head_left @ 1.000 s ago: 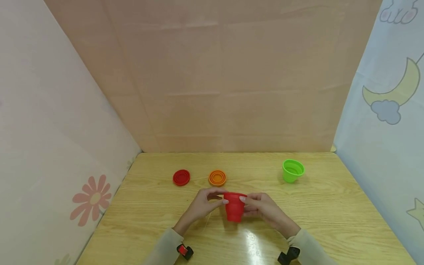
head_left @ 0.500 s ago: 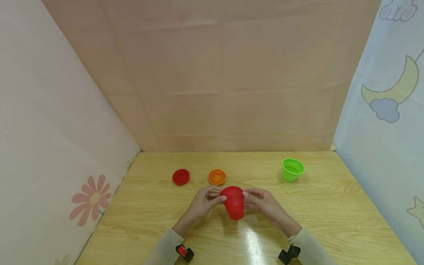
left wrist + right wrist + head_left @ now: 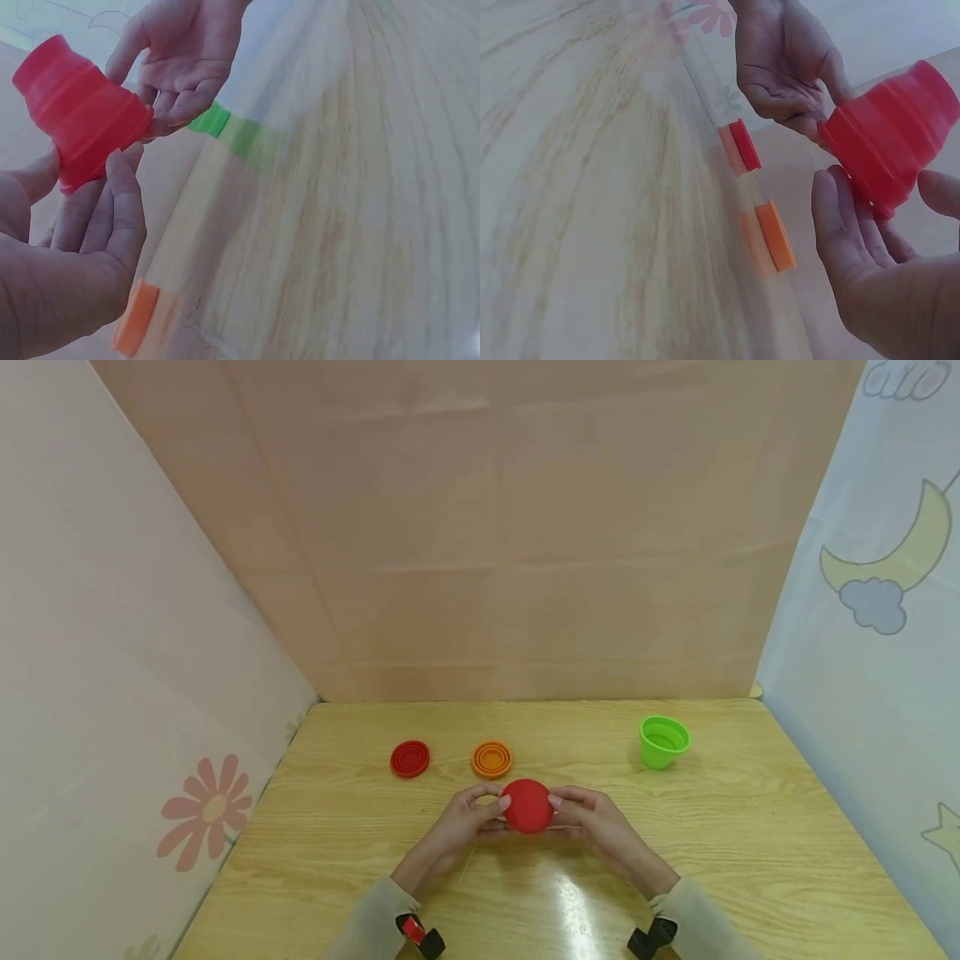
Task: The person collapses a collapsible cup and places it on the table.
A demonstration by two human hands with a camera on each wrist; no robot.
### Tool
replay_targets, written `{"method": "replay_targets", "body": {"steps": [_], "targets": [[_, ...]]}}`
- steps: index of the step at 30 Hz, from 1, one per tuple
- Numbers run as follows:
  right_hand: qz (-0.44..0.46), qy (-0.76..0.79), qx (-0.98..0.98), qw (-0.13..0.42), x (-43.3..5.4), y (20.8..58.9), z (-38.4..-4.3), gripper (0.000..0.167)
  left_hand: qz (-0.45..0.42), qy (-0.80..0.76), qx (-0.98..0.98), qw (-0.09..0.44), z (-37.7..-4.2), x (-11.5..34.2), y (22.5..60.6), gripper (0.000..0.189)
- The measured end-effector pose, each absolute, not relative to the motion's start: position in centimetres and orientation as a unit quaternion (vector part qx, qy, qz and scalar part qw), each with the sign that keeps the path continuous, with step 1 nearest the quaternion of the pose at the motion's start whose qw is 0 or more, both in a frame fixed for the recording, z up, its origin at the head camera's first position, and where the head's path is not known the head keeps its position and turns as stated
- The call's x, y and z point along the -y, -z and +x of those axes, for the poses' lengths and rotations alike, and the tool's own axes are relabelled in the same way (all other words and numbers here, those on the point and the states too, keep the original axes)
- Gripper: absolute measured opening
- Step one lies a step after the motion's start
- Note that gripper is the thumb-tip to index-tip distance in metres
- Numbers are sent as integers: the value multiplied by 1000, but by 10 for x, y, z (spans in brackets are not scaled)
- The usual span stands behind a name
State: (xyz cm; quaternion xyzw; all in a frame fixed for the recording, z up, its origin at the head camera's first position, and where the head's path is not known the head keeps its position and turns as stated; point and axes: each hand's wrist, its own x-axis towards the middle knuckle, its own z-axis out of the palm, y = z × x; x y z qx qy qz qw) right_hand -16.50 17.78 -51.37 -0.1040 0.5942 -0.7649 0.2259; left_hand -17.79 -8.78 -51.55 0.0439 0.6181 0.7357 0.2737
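Observation:
A red collapsible cup [image 3: 528, 807], pulled out to full height, is held up in front of me by both hands. Its round base faces the head camera, and its stepped wall [image 3: 82, 112] shows from the side in the left wrist view. My left hand [image 3: 459, 822] pinches the rim on the left, thumb outside and fingers beyond it. On the right, my right hand [image 3: 606, 828] grips the same rim between thumb and fingers. The right wrist view shows the cup's wide mouth turned away from me and down toward the fingers of both hands.
Behind the hands lie a flattened red cup [image 3: 410, 760] and a flattened orange cup [image 3: 492, 761]. An expanded green cup [image 3: 663, 743] stands upright at the back right of the wooden table [image 3: 315, 860]. Panels rise at the back and both sides.
The red cup has tipped in my hands: its side faced me before, its base swinging up so that only the base now shows from the head. Both hands have kept their hold.

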Motion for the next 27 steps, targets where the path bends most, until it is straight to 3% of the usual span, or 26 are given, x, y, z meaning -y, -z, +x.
{"method": "replay_targets", "body": {"steps": [10,19,27], "targets": [[-98,803,-533,247,-173,517,-162,22,-21,-765,-574,292,-171,80,519,12],[-55,813,-513,270,-172,520,-161,29,-17,-775,-536,335,-168,80,512,47],[-57,813,-507,282,-175,523,-162,29,0,-751,-551,365,-175,87,508,44]]}}
